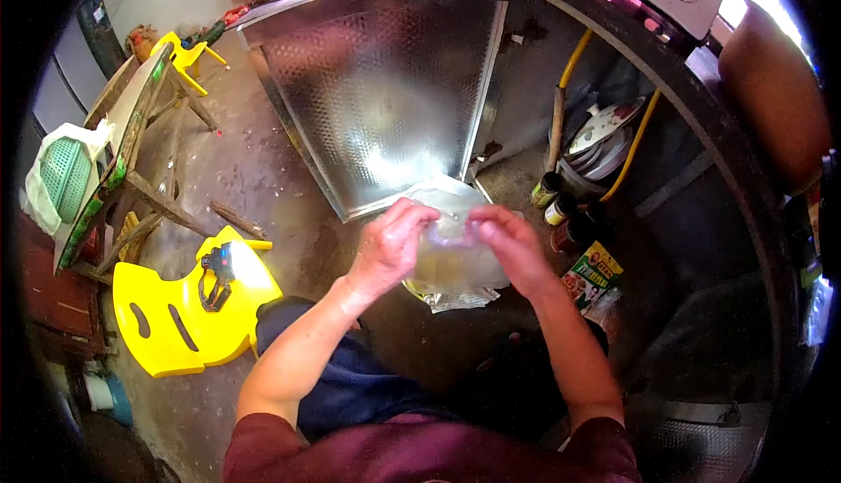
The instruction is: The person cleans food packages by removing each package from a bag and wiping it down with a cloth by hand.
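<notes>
My left hand (388, 245) and my right hand (511, 245) are raised in front of me, a short gap apart. Thumb and fingers of each are pinched together on a thin, clear plastic bag (449, 231), which stretches between them. Motion blurs its outline, and I cannot make out whether anything is inside. Under the hands is a pale, whitish bag or container (447, 192), partly covered by them. Printed paper (464, 300) sticks out at its lower edge.
A dimpled metal panel (377, 89) leans ahead. A yellow chair (188, 312) with a black-strapped device (215, 274) stands at left. Jars (557, 209) and a green packet (593, 271) are at right, below stacked dishes (600, 141). A dark frame edge (740, 159) curves along the right.
</notes>
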A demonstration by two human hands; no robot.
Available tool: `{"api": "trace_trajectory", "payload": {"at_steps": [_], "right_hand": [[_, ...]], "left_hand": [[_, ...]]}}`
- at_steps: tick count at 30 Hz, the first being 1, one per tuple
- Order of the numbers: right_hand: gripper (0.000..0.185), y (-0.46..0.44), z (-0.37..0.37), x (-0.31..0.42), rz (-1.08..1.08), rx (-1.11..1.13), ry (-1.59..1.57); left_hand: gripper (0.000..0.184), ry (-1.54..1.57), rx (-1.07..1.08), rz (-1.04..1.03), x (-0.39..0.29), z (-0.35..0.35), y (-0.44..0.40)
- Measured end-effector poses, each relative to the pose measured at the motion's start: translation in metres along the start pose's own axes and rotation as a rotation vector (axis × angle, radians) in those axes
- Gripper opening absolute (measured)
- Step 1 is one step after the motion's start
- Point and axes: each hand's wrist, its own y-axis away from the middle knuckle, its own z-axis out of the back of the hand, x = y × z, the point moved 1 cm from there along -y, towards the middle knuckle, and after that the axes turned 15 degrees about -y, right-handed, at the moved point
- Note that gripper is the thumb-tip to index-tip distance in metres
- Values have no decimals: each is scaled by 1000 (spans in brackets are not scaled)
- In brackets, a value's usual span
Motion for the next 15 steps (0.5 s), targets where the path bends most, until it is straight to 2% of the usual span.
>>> {"api": "trace_trajectory", "payload": {"at_steps": [3,4,5,7,9,11,12,15], "right_hand": [[26,1,-24,-17,229,73,601],[26,-1,-22,-24,310,153,701],[25,-5,-15,-32,264,156,681],[24,-8,-4,-34,173,155,644],[18,-7,2,-25,91,94,573],[18,-5,0,-16,57,60,546],[21,-3,-5,-16,-9,36,494],[20,-2,-9,-25,140,67,485]], "left_hand": [[20,96,63,-51,-12,-15,5],[26,19,70,-128,-14,-17,6],[33,-56,79,-206,-16,-18,7],[43,159,116,-10,-22,-11,-3],[54,251,161,77,-20,-11,-4],[66,220,213,56,-3,-24,3],[53,306,244,123,-3,-29,5],[32,38,491,246,-8,-30,13]]}}
